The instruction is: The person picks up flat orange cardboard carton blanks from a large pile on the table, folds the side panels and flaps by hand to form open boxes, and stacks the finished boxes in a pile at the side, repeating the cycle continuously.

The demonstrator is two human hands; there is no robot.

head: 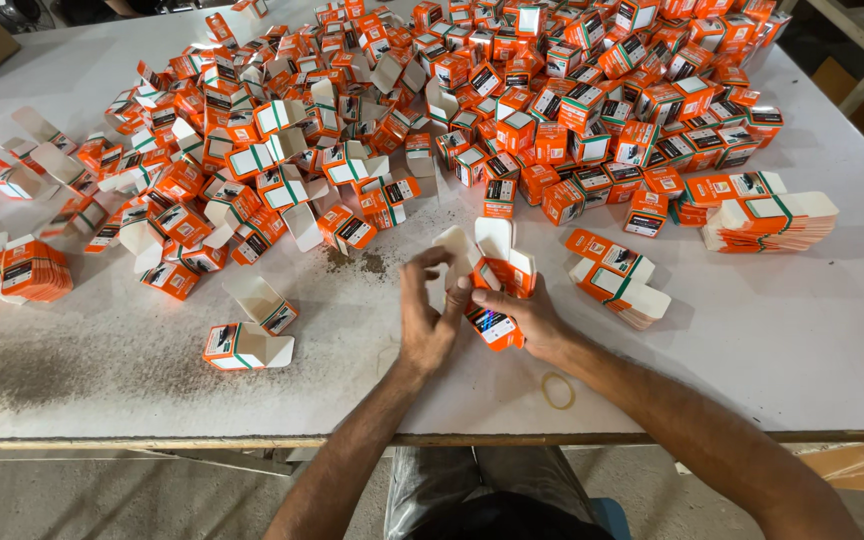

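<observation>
A small orange and white cardboard box [497,272] with its top flaps standing open is held near the table's front middle. My right hand [530,318] grips it from the right and below. My left hand [426,312] is at the box's left side, fingers bent, fingertips touching one white flap. A large heap of the same small orange boxes [472,100] covers the far half of the table, some closed, some with open flaps.
Stacks of flat unfolded box blanks lie at the right [770,222], beside my right hand [620,280] and at the left edge [22,268]. An open box [245,346] lies front left. A rubber band [557,390] lies near the white table's front edge [202,425].
</observation>
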